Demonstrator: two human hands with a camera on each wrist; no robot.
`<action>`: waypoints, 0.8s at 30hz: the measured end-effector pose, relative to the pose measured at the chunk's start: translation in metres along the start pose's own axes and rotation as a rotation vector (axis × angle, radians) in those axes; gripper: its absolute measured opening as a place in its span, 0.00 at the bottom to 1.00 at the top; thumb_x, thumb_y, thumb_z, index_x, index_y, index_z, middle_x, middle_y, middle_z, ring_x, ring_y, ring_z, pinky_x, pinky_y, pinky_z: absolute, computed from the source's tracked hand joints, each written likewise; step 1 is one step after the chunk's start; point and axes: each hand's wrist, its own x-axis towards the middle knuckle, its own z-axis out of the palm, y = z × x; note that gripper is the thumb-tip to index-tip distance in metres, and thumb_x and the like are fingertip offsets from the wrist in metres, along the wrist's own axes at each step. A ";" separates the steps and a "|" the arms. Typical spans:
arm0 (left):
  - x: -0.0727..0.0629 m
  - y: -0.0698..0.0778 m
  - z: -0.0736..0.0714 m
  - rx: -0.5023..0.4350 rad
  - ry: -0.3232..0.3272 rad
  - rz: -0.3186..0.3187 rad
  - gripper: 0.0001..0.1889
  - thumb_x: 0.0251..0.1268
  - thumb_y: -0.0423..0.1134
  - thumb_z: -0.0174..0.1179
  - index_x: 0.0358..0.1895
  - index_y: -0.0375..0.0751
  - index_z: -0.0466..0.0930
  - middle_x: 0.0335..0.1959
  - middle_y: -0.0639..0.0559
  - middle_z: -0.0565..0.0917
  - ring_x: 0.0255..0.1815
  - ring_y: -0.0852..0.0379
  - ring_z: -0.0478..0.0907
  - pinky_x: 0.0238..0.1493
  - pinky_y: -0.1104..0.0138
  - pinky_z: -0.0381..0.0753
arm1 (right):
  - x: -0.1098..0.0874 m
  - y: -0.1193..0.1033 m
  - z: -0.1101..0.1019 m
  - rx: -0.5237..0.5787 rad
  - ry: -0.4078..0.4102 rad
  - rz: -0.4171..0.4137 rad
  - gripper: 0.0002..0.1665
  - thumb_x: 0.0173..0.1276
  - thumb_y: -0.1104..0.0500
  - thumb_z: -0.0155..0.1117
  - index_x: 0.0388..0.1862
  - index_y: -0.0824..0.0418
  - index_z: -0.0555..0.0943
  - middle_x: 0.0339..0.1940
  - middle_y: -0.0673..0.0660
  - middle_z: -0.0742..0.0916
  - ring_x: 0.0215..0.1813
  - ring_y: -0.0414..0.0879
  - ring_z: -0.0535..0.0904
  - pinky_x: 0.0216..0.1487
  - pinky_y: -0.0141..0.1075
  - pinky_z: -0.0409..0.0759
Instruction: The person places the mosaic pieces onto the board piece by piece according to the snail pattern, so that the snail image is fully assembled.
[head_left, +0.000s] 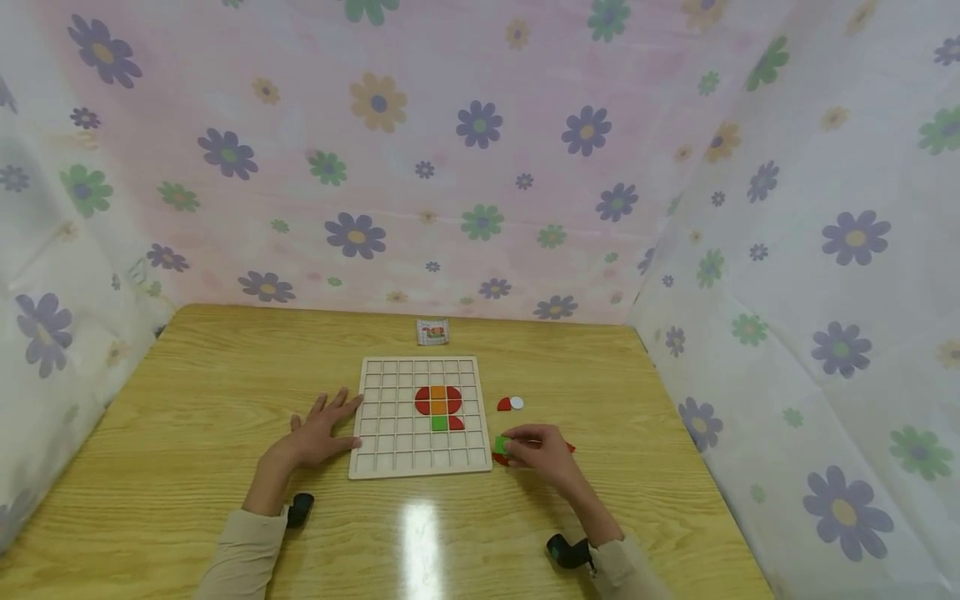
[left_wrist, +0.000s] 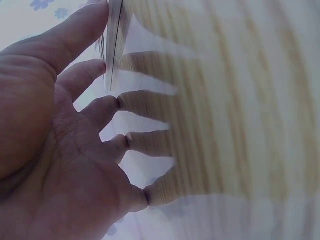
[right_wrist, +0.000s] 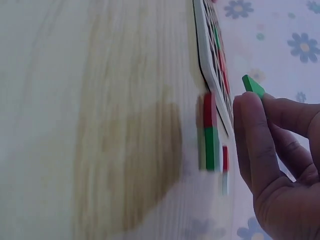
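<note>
A pale wooden grid board (head_left: 357, 417) lies on the table, holding red rounded tiles (head_left: 423, 401), orange square tiles (head_left: 438, 407), a green square tile (head_left: 439, 423) and a red quarter tile (head_left: 455, 424). With fingers spread, my left hand (head_left: 309, 440) rests at the board's left edge, fingertips on the tabletop and thumb against the rim. Between thumb and fingers, my right hand (head_left: 547, 457) pinches a small green tile (right_wrist: 253, 86), raised above the table just off the board's right edge. Red and green tiles (right_wrist: 210, 132) lie beneath that hand, partly hidden by it in the head view.
A red quarter tile (head_left: 504, 404) and a white round tile (head_left: 517, 402) lie right of the board. Behind it is a small card (head_left: 432, 332) with a coloured picture. Flowered cloth (head_left: 420, 192) encloses the wooden table (head_left: 225, 375) at the back and sides.
</note>
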 end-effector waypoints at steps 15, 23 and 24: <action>0.000 -0.001 -0.001 0.005 -0.005 0.003 0.41 0.71 0.46 0.64 0.80 0.35 0.56 0.81 0.27 0.45 0.79 0.21 0.34 0.61 0.18 0.31 | 0.033 -0.015 0.055 -0.224 0.020 -0.142 0.06 0.68 0.63 0.71 0.40 0.64 0.90 0.36 0.59 0.91 0.32 0.38 0.82 0.34 0.28 0.80; 0.001 -0.002 -0.001 0.007 -0.002 -0.005 0.41 0.71 0.46 0.65 0.80 0.36 0.56 0.81 0.27 0.45 0.79 0.21 0.34 0.61 0.18 0.30 | 0.054 -0.023 0.074 -0.227 0.015 -0.190 0.05 0.69 0.63 0.71 0.39 0.64 0.90 0.36 0.58 0.91 0.33 0.37 0.83 0.36 0.29 0.81; 0.001 -0.002 -0.001 0.007 -0.002 -0.003 0.41 0.71 0.46 0.65 0.80 0.36 0.56 0.81 0.27 0.45 0.79 0.21 0.34 0.61 0.18 0.30 | 0.056 -0.023 0.076 -0.235 0.018 -0.192 0.05 0.68 0.63 0.71 0.39 0.64 0.90 0.36 0.58 0.91 0.33 0.37 0.83 0.36 0.29 0.81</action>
